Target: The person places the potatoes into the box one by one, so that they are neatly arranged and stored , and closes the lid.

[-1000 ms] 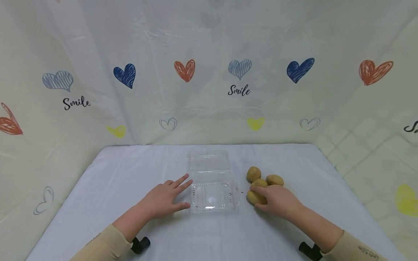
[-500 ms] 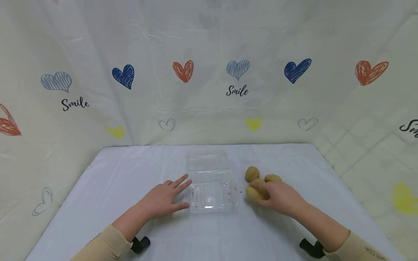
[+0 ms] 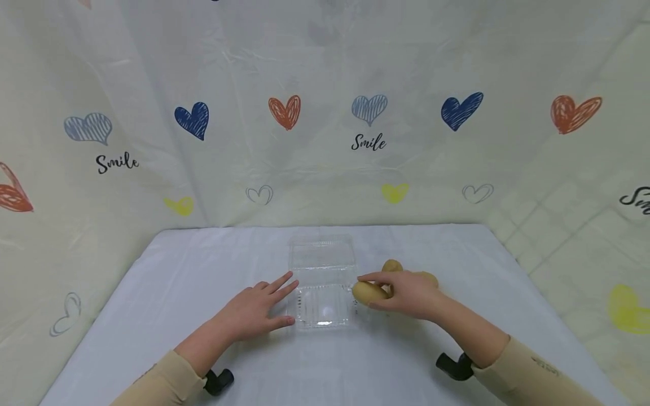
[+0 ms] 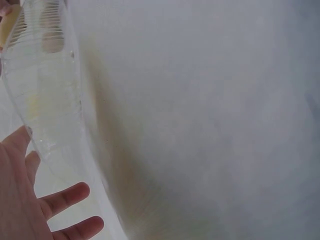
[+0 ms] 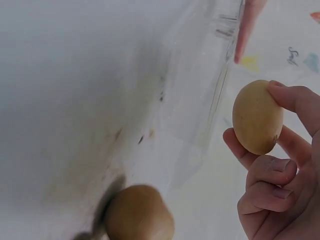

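A clear plastic clamshell box lies opened flat on the white cloth, its lid toward the back. At its left edge my left hand spreads its fingers, straight, fingertips right at the rim; the left wrist view shows these fingers beside the clear wall. My right hand pinches a small yellow-brown potato between thumb and fingers, over the box's right edge. Two more potatoes show behind that hand, one at the back and one partly hidden.
In the right wrist view another potato lies on the cloth near small dark specks. Behind the table hangs a pale curtain printed with hearts. Black camera mounts sit at both wrists.
My right hand has lifted a potato from the group and carried it left to the box's right edge. The left hand has stayed in place.
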A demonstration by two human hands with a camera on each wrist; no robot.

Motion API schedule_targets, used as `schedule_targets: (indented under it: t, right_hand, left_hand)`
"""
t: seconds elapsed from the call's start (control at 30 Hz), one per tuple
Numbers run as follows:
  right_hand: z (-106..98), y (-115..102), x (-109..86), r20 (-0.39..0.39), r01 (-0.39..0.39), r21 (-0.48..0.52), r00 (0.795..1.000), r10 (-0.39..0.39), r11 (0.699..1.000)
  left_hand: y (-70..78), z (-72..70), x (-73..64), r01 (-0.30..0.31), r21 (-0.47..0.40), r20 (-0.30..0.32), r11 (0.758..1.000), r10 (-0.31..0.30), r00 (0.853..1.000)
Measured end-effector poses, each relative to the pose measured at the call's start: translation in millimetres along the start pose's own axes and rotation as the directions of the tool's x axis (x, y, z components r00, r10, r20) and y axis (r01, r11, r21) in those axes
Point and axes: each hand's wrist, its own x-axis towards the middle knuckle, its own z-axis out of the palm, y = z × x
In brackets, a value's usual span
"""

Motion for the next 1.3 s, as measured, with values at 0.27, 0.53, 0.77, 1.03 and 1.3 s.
schedule_targets:
  t: [0.27,0.53,0.77,1.03,1.3]
  right_hand:
    - [11.5,-24.5,33.2,0.104,0.084,0.076,0.99,-0.092,0.994]
    - [27.8,-38.8,54.0,0.194,0.103,0.068,0.974,-0.115,0.992]
    - [36.3,-44.5,58.4,0.219,0.073,0.036,0.973,-0.079,0.997]
    - [38.5,-46.0,57.0,0.197,0.033,-0.047,0.98,-0.023,0.998]
    - [41.3,-52.1,59.1,0.203,0.01,-0.106,0.979,0.012,0.994]
  left_hand:
    - [-3.6,3.6,-1.3,0.029,0.019,0.012,0.999,-0.029,0.999]
    - [-2.9,3.9,-0.6,0.003,0.015,-0.009,1.0,-0.003,1.0]
    - [0.9,1.9,-0.9,0.003,0.002,-0.003,1.0,-0.003,1.0]
    - [3.6,1.3,-0.6,0.012,-0.006,0.014,1.0,-0.012,1.0]
    - [4.8,1.2,-1.1,0.022,-0.01,0.018,1.0,-0.021,1.0]
